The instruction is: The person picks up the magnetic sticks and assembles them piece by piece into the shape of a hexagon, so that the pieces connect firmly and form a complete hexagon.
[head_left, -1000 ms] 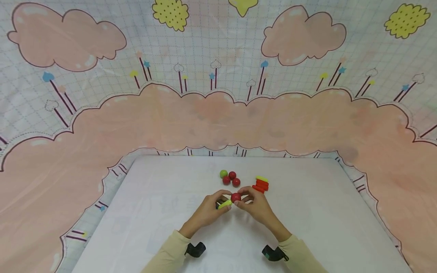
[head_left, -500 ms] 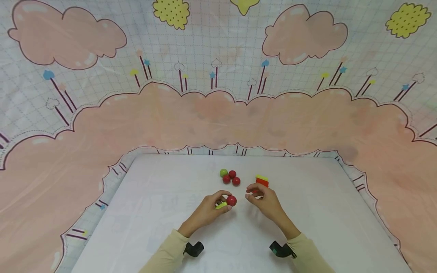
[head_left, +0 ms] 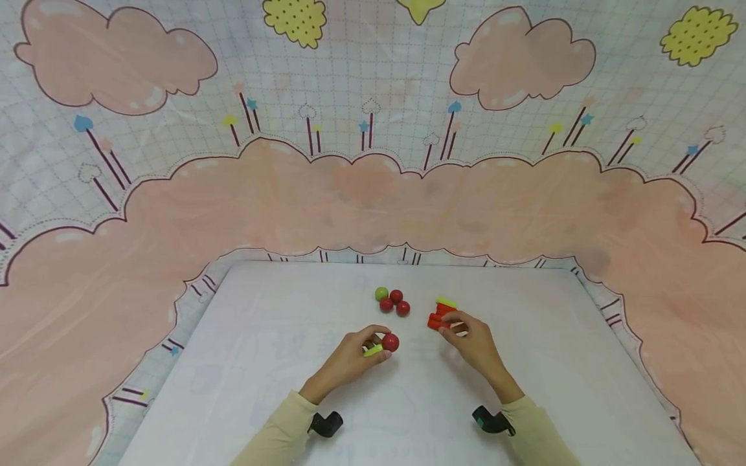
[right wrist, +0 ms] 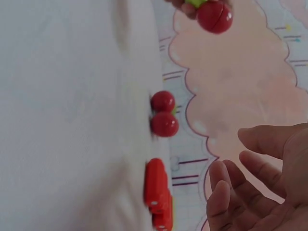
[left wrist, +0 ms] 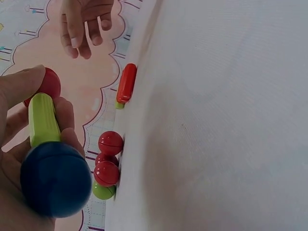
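Note:
My left hand (head_left: 345,359) holds a short yellow-green stick (left wrist: 43,118) above the white tabletop. One end of the stick carries a red ball (head_left: 390,342); on its other end sits a dark blue ball (left wrist: 56,179), hidden by the hand in the head view. Over at the right, my right hand (head_left: 476,340) hovers by several red sticks (head_left: 438,321), overlapping them in the head view. Its fingers are loosely curved with nothing between them, as the right wrist view (right wrist: 255,187) confirms.
Behind the hands, three red balls (head_left: 403,309) and one green ball (head_left: 381,294) lie grouped on the table (head_left: 280,310). A yellow-green stick (head_left: 446,302) lies at the far end of the red ones. A cloud-patterned cloth (head_left: 373,207) rises beyond the table edge.
My right hand has let go of the red ball and moved right to the red sticks. My left hand, still holding the stick with its balls, has shifted slightly left.

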{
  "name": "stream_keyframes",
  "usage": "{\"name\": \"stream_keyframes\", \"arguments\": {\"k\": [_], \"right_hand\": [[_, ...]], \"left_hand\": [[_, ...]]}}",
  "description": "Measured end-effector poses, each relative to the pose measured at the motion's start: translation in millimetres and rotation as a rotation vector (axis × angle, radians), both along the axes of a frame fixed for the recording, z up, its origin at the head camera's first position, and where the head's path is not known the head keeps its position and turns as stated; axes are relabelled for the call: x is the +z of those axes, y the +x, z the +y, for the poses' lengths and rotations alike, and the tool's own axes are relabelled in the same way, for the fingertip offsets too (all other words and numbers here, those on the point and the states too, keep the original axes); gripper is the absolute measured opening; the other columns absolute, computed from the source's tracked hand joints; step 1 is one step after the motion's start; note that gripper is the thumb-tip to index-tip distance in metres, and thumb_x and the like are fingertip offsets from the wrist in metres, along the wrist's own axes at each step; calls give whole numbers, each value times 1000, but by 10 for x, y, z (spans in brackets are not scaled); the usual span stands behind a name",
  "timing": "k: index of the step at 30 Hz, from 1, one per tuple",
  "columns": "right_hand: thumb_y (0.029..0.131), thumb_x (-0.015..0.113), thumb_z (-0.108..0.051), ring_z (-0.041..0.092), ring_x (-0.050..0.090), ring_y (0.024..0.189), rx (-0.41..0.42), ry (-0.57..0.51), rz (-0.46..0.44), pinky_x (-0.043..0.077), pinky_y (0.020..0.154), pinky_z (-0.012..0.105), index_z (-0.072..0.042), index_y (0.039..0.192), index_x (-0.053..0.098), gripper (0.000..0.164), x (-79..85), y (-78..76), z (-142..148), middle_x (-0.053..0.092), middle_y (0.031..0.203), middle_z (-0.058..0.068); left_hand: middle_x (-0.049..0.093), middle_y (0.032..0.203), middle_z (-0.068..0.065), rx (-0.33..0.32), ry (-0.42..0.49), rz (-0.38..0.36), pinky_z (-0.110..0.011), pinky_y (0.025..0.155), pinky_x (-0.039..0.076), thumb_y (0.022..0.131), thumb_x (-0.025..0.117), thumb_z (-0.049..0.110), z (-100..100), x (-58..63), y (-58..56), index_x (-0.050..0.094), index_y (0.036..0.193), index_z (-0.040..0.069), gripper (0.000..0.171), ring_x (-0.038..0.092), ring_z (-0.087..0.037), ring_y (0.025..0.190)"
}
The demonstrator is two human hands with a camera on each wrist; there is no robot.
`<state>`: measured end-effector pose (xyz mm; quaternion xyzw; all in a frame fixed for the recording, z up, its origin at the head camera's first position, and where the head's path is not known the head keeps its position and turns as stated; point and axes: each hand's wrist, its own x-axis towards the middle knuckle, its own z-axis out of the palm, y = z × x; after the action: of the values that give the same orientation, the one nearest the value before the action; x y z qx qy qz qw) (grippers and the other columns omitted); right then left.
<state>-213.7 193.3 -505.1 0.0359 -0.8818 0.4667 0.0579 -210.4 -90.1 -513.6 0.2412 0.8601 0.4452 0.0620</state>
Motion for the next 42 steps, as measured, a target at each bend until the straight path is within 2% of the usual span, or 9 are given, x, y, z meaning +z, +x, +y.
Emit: {"name": "stream_keyframes", "arguments": {"k": [4,8,13,18,24,34,38,42], "right_hand": [[86,74,-13,22,67,90,-33,22,-8,51,70,25,-11,107,69,22,-73,-49,42,70,101,8],[86,73,-13,18,64,81,-59,25,-18,50,63,24,-7,107,69,22,-140,-100,62,67,91,7],[85,74,-11,14,60,74,-88,21,-48,47,56,21,-3,106,69,23,-226,-164,75,64,88,8],[85,74,-11,14,58,74,-102,30,-85,46,58,22,-2,105,70,22,-287,-219,86,63,87,8],[83,74,-10,13,56,72,-101,69,-87,44,65,25,-4,104,71,22,-378,-278,102,65,83,6],[80,74,-15,18,50,73,-111,143,-154,37,63,28,-8,108,72,29,-385,-296,51,58,80,4],[79,77,-19,18,48,70,-129,172,-183,34,61,28,-9,103,71,27,-416,-304,33,55,77,2],[78,78,-21,16,47,67,-141,184,-173,33,58,28,-9,97,71,23,-432,-301,16,55,74,1]], "left_hand": [[70,98,6,6,2,18,-22,76,49,91,70,31,-9,1,-1,59,127,23,38,61,-6,86],[70,97,5,12,6,38,-22,75,48,90,71,29,-7,-1,-5,60,125,22,37,61,-5,84],[70,96,6,16,7,37,-22,75,48,90,71,29,-1,-9,-18,60,125,22,38,61,-5,84],[70,96,6,18,10,36,-22,76,48,90,71,30,-4,-17,-26,60,125,23,37,61,-6,85],[70,95,6,19,10,45,-22,74,47,90,71,30,-15,-15,-17,61,124,23,37,60,-5,84],[70,95,5,20,6,57,-22,75,48,90,71,30,-21,-57,-23,61,124,23,37,61,-4,83],[70,94,7,32,-3,39,-22,76,48,89,72,30,-24,-62,-8,61,124,24,36,60,-4,83],[69,94,6,36,3,33,-21,74,48,89,72,29,-26,-61,4,61,124,22,37,60,-4,82]]}}
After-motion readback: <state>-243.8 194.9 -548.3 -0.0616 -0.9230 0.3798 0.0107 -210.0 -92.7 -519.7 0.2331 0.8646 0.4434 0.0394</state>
